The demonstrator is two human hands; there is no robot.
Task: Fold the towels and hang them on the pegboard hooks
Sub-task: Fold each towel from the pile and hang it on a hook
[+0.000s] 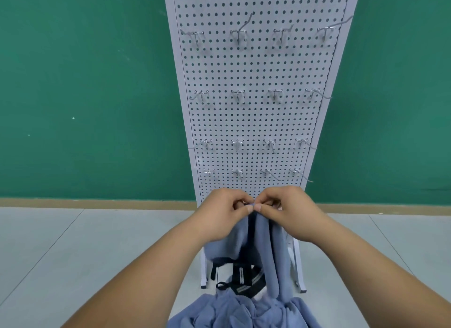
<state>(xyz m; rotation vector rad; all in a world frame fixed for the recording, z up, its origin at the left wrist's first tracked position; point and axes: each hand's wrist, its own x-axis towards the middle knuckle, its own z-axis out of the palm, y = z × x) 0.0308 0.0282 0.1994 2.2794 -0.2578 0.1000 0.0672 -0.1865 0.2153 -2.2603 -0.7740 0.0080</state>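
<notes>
Both hands meet in front of the low part of the white pegboard (253,117). The left hand (219,216) and the right hand (294,213) each pinch the top edge of a blue towel (262,242), which hangs down between the arms. More blue cloth (244,310) lies in a heap below, just beside a black strap (240,277). Rows of metal hooks (238,97) stick out above the hands

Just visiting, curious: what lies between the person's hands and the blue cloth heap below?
Head view: the pale blue fleece towel pinched by left hand and right hand hangs there, beside black grey-striped straps.
</notes>
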